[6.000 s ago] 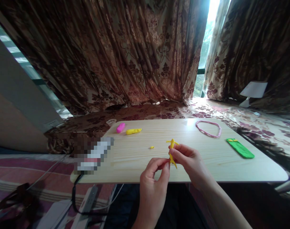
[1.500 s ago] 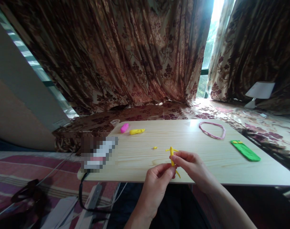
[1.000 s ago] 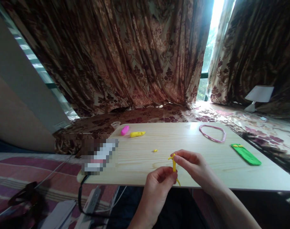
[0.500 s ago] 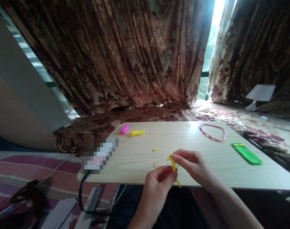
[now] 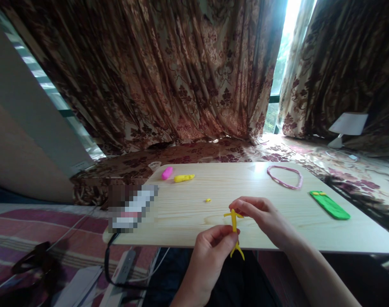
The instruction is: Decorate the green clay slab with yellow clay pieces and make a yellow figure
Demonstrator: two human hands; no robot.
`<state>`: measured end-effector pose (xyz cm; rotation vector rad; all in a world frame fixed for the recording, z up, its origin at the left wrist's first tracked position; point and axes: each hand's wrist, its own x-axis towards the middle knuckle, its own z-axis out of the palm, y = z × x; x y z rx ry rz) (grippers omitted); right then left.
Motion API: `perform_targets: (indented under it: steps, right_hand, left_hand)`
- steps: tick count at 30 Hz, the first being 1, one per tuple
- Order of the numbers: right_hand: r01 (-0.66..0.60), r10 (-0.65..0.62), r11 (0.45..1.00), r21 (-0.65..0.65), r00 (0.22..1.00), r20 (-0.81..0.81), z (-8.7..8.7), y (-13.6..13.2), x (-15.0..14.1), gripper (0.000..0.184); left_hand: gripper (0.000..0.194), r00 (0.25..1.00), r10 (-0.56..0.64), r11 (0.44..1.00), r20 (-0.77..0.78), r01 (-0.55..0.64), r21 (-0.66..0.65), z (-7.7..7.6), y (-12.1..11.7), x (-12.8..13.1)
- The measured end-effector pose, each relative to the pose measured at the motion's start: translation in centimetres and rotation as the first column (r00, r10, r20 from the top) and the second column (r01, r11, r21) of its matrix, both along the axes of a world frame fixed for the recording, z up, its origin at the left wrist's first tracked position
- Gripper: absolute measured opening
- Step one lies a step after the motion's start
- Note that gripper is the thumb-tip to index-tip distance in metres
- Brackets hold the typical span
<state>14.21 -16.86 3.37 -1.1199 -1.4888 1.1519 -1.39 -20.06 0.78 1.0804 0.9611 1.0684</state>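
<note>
A thin yellow clay figure [image 5: 234, 222] stands upright over the table's near edge, with two short arms at the top and two forked legs below. My left hand [image 5: 215, 245] pinches its lower body between thumb and fingers. Behind the figure's top end, my right hand [image 5: 256, 211] has its curled fingertips closed on it; the exact contact is partly hidden. Farther in on the table lies a small yellow clay bit [image 5: 208, 200]. Beyond that are a larger yellow clay lump [image 5: 184, 178] and a pink clay lump [image 5: 167, 172].
On the right of the wooden table [image 5: 261, 183] lie a pink twisted loop [image 5: 285, 186] and a green slab with yellow bits [image 5: 330, 205]. A blurred-out object [image 5: 135, 209] sits at the left edge. Below is a power strip [image 5: 120, 270]. A lamp [image 5: 347, 125] stands behind.
The figure has turned to show both arms and both legs. My right fingertips have shifted from the front of its top to behind it. My left hand keeps its pinch.
</note>
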Motion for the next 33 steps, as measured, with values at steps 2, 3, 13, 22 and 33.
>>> perform_targets:
  steps: [2,3,13,22,33]
  right_hand:
    - [-0.027,0.027,0.999,-0.017,1.000,-0.016,0.0,0.1,0.4,0.024]
    - [-0.044,0.043,0.999,-0.025,0.999,-0.024,0.0,0.1,0.6,0.023]
    - [-0.208,0.198,0.977,-0.056,0.970,-0.138,-0.6,-0.4,0.0,0.027]
    - [-0.278,0.281,0.960,0.042,0.953,-0.117,1.0,-0.6,0.6,0.015]
    - [-0.465,0.462,0.885,0.038,0.863,-0.205,0.7,-0.9,0.6,0.012]
  left_hand:
    - [0.015,1.000,0.001,1.000,0.013,-0.001,-0.009,0.3,-0.3,0.1]
    - [0.014,1.000,-0.005,1.000,0.022,0.006,-0.015,0.4,-0.5,0.1]
    - [0.025,0.986,-0.090,0.996,0.140,0.088,0.020,1.0,-0.7,0.8]
    - [0.019,1.000,-0.001,0.995,-0.011,0.002,0.096,0.9,-0.3,-0.1]
    - [0.026,0.991,-0.079,0.996,0.110,0.075,0.041,1.5,-1.6,0.3]
